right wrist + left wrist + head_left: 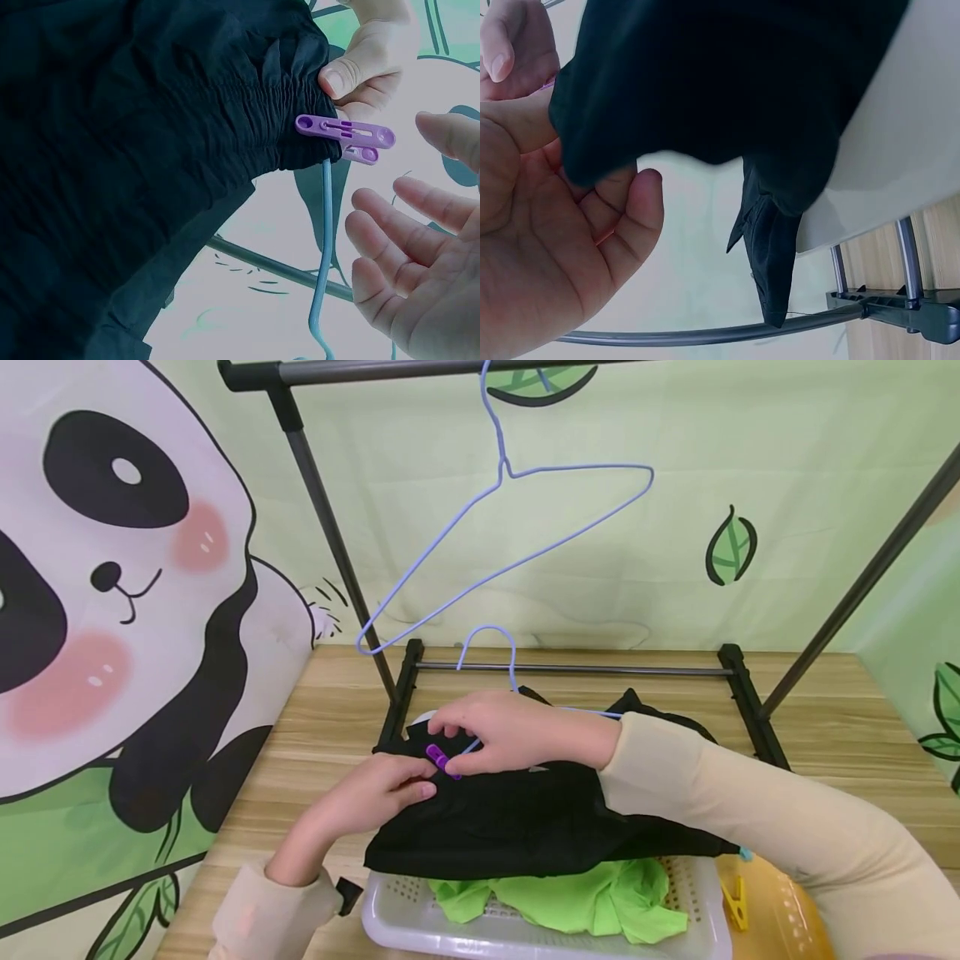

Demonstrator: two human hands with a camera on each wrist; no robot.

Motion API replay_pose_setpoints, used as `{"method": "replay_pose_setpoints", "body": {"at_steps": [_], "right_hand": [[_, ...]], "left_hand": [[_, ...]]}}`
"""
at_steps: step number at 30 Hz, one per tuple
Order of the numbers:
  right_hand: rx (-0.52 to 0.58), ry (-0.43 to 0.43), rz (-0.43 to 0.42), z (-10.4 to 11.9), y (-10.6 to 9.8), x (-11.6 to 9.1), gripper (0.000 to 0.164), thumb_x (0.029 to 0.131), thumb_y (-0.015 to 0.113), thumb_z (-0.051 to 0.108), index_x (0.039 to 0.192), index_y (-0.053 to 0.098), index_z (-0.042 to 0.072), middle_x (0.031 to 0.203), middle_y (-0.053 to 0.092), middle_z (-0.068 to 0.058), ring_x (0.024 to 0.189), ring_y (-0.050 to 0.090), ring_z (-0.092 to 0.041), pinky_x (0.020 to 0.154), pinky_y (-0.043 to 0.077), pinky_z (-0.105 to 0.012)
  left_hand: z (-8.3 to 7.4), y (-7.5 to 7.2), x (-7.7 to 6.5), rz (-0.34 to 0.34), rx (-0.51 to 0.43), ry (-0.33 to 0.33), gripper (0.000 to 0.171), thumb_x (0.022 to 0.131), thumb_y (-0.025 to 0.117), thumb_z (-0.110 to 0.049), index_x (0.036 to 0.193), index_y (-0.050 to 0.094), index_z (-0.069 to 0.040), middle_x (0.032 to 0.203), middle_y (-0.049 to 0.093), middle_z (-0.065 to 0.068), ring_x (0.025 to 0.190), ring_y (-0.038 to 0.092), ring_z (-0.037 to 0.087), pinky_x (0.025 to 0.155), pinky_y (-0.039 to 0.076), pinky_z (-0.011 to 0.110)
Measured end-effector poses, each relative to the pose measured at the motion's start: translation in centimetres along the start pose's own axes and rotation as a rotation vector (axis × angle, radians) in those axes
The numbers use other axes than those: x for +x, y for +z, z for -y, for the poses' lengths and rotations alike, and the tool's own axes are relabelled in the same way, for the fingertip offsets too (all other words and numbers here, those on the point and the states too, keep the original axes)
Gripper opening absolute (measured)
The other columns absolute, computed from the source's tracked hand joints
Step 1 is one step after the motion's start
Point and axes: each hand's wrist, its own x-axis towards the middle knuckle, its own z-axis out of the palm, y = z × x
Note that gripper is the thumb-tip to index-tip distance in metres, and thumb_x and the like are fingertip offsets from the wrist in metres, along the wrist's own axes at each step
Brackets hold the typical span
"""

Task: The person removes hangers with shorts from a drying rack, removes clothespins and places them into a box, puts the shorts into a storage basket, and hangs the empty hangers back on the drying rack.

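Observation:
Black gathered-waist clothing (510, 822) lies over a white basket, a blue wire hanger (327, 225) at its waistband. A purple clothespin (345, 135) is clipped on the waistband edge beside the hanger wire. My left hand (375, 793) pinches that edge close to the clothespin, thumb on the cloth in the right wrist view. My right hand (510, 727) is just over the clothespin. Its fingers (405, 225) are spread and apart from the clothespin in the right wrist view. Black cloth hides part of the left fingers in the left wrist view.
Behind stands a dark metal rack (315, 485), with a bare blue hanger (577, 467) on its top bar. Bright green cloth (570, 906) lies in the white basket (378, 914). To the right, a yellow clothespin (737, 902) rests by an orange surface (780, 902).

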Motion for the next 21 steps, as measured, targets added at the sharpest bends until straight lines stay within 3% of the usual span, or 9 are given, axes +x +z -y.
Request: {"method": "replay_pose_setpoints", "body": {"at_steps": [14,21], "right_hand": [[-0.007,0.005,0.058,-0.1,0.2,1.1,0.02,0.082,0.06,0.026,0.097,0.063,0.013,0.08,0.059,0.002,0.075,0.053,-0.01,0.069,0.041,-0.02],[0.08,0.022,0.135,-0.1,-0.1,1.6,0.014,0.084,0.059,0.022,0.092,0.062,0.011,0.059,0.054,0.006,0.052,0.044,-0.004,0.055,0.036,-0.017]], "left_hand": [[-0.4,0.0,0.2,-0.005,0.026,0.024,0.013,0.087,0.055,-0.017,0.075,0.053,-0.014,0.059,0.034,-0.011,0.055,0.036,0.002,0.056,0.033,0.018],[-0.7,-0.1,0.3,0.011,0.041,0.013,0.012,0.087,0.054,-0.017,0.075,0.053,-0.014,0.058,0.034,-0.011,0.054,0.036,0.002,0.055,0.034,0.018]]}}
